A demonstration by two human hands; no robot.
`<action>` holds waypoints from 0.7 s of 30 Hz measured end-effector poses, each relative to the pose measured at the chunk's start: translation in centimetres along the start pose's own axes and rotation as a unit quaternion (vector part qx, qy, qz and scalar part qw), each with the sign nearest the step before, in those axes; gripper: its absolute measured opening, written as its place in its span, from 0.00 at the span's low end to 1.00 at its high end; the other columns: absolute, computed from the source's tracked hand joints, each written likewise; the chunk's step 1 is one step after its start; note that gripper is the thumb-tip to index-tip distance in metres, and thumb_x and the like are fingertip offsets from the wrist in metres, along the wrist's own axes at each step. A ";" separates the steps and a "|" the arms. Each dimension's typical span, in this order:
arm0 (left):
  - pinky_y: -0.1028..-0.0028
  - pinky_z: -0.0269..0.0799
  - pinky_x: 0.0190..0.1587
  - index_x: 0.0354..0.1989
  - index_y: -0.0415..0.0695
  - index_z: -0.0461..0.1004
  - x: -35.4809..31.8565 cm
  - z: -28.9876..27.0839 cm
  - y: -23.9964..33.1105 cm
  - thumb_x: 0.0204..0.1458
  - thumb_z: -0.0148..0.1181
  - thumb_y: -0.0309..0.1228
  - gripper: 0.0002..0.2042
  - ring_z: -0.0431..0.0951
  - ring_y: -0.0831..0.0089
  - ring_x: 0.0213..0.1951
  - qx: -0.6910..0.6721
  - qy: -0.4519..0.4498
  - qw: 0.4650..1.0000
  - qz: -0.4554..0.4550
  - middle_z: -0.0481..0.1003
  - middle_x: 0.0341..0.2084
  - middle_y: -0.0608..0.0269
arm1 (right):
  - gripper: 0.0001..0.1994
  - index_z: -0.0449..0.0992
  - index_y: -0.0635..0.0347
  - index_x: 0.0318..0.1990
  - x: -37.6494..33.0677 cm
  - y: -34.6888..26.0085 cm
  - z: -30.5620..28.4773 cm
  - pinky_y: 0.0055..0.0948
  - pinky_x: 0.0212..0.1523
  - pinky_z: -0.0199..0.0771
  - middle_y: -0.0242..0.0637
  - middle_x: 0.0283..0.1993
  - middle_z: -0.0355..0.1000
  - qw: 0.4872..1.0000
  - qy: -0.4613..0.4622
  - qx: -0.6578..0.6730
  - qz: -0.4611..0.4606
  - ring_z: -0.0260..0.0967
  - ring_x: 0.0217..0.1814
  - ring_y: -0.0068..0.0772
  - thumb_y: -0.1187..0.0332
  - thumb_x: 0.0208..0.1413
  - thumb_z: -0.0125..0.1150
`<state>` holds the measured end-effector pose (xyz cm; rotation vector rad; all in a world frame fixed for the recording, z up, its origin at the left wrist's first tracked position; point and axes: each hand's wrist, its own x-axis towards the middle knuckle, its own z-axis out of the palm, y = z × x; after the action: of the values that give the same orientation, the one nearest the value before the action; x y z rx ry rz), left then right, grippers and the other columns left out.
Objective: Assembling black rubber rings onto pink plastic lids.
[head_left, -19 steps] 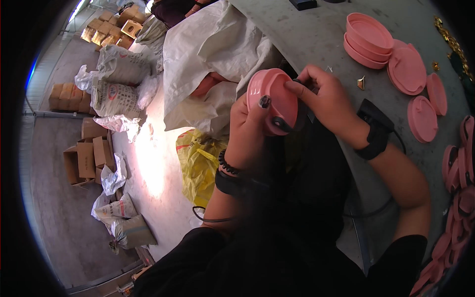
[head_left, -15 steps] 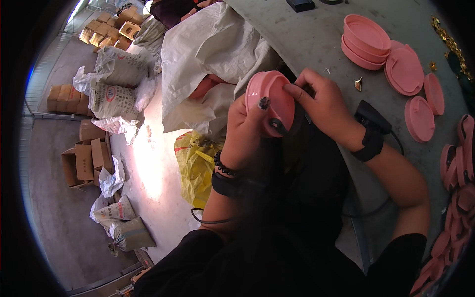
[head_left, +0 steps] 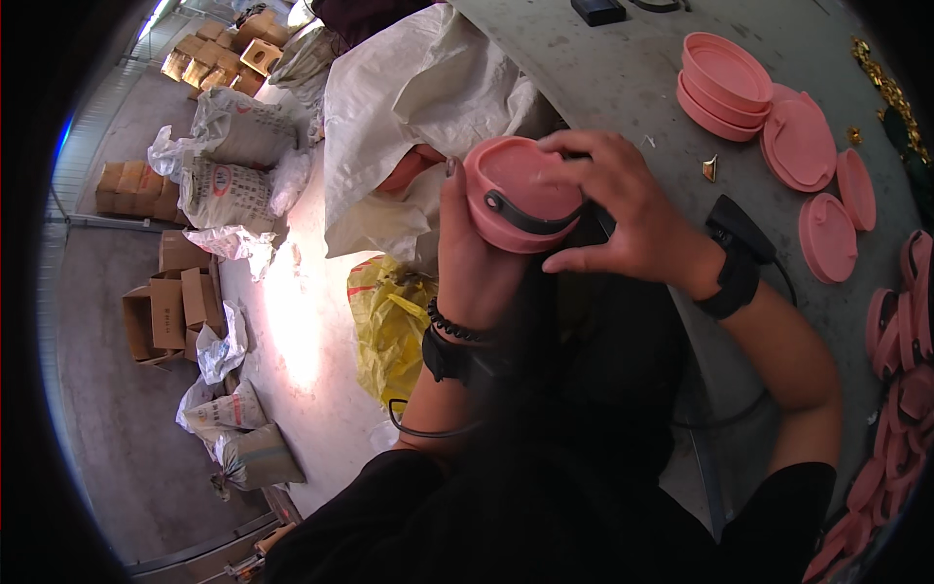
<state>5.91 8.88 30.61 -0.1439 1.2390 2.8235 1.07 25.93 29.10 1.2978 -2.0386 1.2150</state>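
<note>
A round pink plastic lid (head_left: pixel 518 175) with a black strap (head_left: pixel 525 216) across its near side rests in my left hand (head_left: pixel 472 258). That hand is closed round the lid from below, its thumb up along the left rim. My right hand (head_left: pixel 632 209) is at the lid's right side with fingers spread. Its fingertips reach over the top face, and the thumb points left just below the rim, apart from the fingers.
On the grey table, a stack of pink lids (head_left: pixel 725 78) stands beside flat pink pieces (head_left: pixel 798 141) and a small gold piece (head_left: pixel 710 168). Several strapped pink lids (head_left: pixel 900 389) pile up at right. A white sack (head_left: pixel 418 97) and yellow bag (head_left: pixel 389 331) lie left of the table.
The lid has turned in my left hand, so its top face and the strap across it now show. My right hand has gone from a pinch at the rim to spread fingers.
</note>
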 end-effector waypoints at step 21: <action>0.71 0.67 0.52 0.57 0.33 0.63 -1.1 0.6 -2.1 0.56 0.53 0.50 0.31 0.73 0.70 0.49 0.289 -0.049 0.949 0.114 0.71 0.49 0.55 | 0.16 0.73 0.63 0.28 0.4 0.4 -1.5 0.23 0.27 0.63 0.31 0.18 0.63 0.896 -0.024 0.346 0.277 0.60 0.22 0.20 0.59 0.61 0.55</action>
<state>7.13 10.72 29.55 0.1768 2.0999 2.4511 0.36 27.07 29.97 1.0165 -2.1689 2.3499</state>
